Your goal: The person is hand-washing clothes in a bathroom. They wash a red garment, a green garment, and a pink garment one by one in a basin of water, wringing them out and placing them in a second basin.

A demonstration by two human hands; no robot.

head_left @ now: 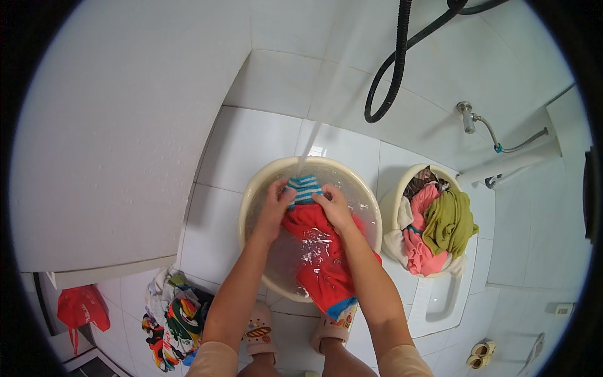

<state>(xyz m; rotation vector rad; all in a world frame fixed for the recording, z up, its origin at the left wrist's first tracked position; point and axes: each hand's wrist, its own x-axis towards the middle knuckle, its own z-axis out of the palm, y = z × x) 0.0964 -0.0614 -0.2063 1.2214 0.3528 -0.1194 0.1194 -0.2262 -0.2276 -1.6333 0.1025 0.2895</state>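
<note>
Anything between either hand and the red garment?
Nothing visible. The left hand and right hand both hold the striped band at the top of the red garment directly. The water stream falls into the basin just beyond them.

At the dial's centre, a round cream plastic basin of water; left hand and right hand grip the blue-and-white striped end of a wet red cloth garment, whose blue end overlies the rim near 5 o'clock. A thin water stream enters at 12 o'clock. At 3 o'clock — a cream plastic tub heaped with green and pink cloth; at 8 o'clock — a multicoloured clothes pile.
</note>
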